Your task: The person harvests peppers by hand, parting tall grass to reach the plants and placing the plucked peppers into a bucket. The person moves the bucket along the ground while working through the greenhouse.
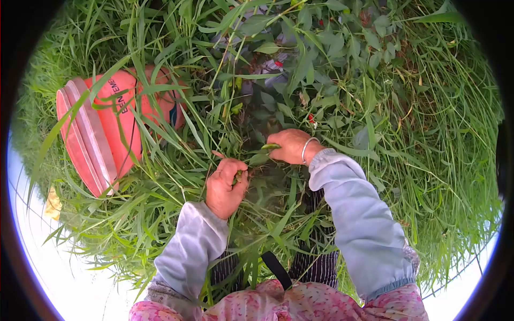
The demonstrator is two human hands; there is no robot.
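Observation:
My right hand (293, 146), with a bracelet at its wrist, is closed with a green chili pepper (271, 146) between thumb and fingers, close to the leafy stems. Lower and to the left, my left hand (226, 187) is curled in a fist around green chili peppers (237, 177), mostly hidden by the fingers. A single leaf (259, 159) shows between the two hands. Small red chili peppers (311, 118) hang among the leaves of the pepper plant (342, 37) beyond my right hand. Another green pepper (236, 108) shows above my left hand.
A coral-red bucket (120, 120) with dark lettering leans in the grass at the left, partly crossed by blades. Tall grass (428, 128) crowds both sides. Greyish plastic sheeting (276, 72) shows under the plants. A yellowish scrap (53, 203) lies at the far left.

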